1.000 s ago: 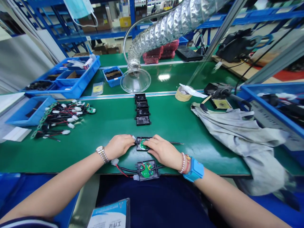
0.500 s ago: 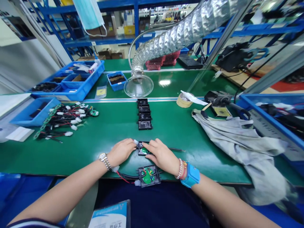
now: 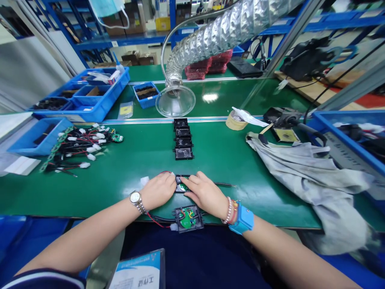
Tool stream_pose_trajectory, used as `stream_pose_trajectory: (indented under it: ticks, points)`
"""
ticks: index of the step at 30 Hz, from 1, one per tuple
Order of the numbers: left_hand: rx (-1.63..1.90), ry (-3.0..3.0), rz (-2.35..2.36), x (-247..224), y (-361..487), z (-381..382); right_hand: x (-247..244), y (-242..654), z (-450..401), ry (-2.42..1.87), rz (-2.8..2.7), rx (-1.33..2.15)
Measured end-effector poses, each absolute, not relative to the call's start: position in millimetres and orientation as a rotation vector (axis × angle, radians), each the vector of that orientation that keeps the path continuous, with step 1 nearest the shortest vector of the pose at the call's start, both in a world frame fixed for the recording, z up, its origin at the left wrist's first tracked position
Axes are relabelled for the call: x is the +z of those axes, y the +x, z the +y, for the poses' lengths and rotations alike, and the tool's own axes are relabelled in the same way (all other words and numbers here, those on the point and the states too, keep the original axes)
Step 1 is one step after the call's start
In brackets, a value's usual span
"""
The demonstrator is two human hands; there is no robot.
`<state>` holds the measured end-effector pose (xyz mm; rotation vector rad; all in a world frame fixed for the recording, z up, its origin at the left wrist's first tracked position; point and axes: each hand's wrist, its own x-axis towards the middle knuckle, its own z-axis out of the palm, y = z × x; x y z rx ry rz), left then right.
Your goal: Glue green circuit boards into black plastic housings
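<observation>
A small black plastic case [image 3: 177, 190] with a green circuit board [image 3: 183, 187] inside lies on the bench between my hands. My left hand [image 3: 159, 190] is closed at its left end, by a white connector; its fingertips are partly hidden. From the right, my right hand [image 3: 206, 193] grips the case, index finger on the board and thumb by the near edge. A black cable [image 3: 224, 184] runs out to the right. Closer to me, a second case [image 3: 197, 224] with a green board [image 3: 187, 217] and wires sits at the bench edge, untouched.
Several black cases [image 3: 183, 141] stand in a column ahead. Wired circuit boards [image 3: 81, 146] lie at left beside blue bins [image 3: 99, 114]. A fume hood [image 3: 176, 102] hangs above the bench [image 3: 135, 140]. Grey cloth [image 3: 297, 172], a tape roll [image 3: 236, 122] and a blue crate [image 3: 345, 140] are right.
My left hand has shifted slightly and turned, its fingers closer to the case. My right hand stays on the case. The view has tilted a little downward.
</observation>
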<state>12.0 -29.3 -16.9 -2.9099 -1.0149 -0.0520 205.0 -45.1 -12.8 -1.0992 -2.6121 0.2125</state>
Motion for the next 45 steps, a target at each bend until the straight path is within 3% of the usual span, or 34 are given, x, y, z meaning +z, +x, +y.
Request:
stream_pose_trajectory:
  ticks: [8, 19, 25, 30, 37, 45]
  points:
    - [-0.257, -3.039, -1.205, -22, 0, -24, -9, 204, -44, -1.132, -2.668, 0.198]
    - [-0.048, -2.869, -0.970, -20, 11, -33, -6, 196, -46, -1.241, -2.751, 0.155]
    - [0.017, -2.876, -1.185, -2, 13, -38, 2, 200, -43, -1.265, -2.792, 0.228]
    - [-0.161, -2.941, -1.256, 20, 6, -42, -2, 232, -42, -1.090, -2.599, 0.444]
    - [-0.267, -2.985, -1.343, 16, 2, -37, -14, 228, -29, -1.069, -2.529, 0.516]
    - [-0.930, -2.727, -1.222, 40, -56, -96, 15, 243, -67, -0.760, -2.492, 0.760]
